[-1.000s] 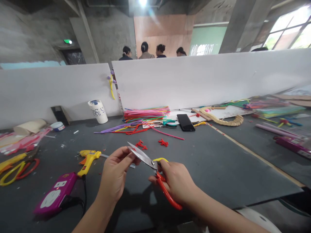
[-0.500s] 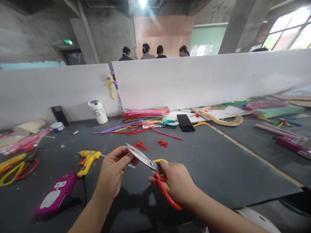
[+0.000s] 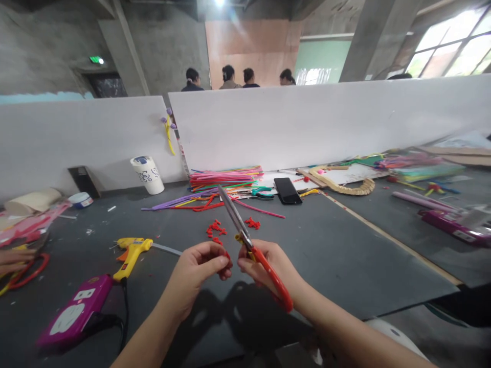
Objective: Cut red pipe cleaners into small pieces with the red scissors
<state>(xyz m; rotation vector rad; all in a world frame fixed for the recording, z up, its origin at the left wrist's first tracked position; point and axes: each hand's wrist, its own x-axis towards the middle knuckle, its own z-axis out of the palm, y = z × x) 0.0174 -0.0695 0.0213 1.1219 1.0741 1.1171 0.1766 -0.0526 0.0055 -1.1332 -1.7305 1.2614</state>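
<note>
My right hand (image 3: 273,268) is wrapped round scissors (image 3: 276,283) with red and yellow handles. Their blades point up and away from me and look closed. Close beside it, my left hand (image 3: 199,270) pinches a short red fuzzy piece (image 3: 226,254), apparently cut pipe cleaner, partly hidden by the fingers. Just beyond my hands lie two little groups of red pieces, a left cluster (image 3: 215,227) and a right cluster (image 3: 252,223). Behind them is a stack of colourful pipe cleaners (image 3: 226,178), with loose purple and red ones in front.
A yellow glue gun (image 3: 132,255) and a purple power box (image 3: 79,309) lie left. Another person's hand (image 3: 15,259) is at the far left, near red-handled scissors (image 3: 40,271). A phone (image 3: 287,190), green-handled pliers (image 3: 262,192) and a white roll (image 3: 147,175) stand or lie toward the white partition (image 3: 287,128).
The scissors have swung from across my left fingertips to pointing away from me. My left hand has shifted right and lower. Another person's hand has appeared at the far left.
</note>
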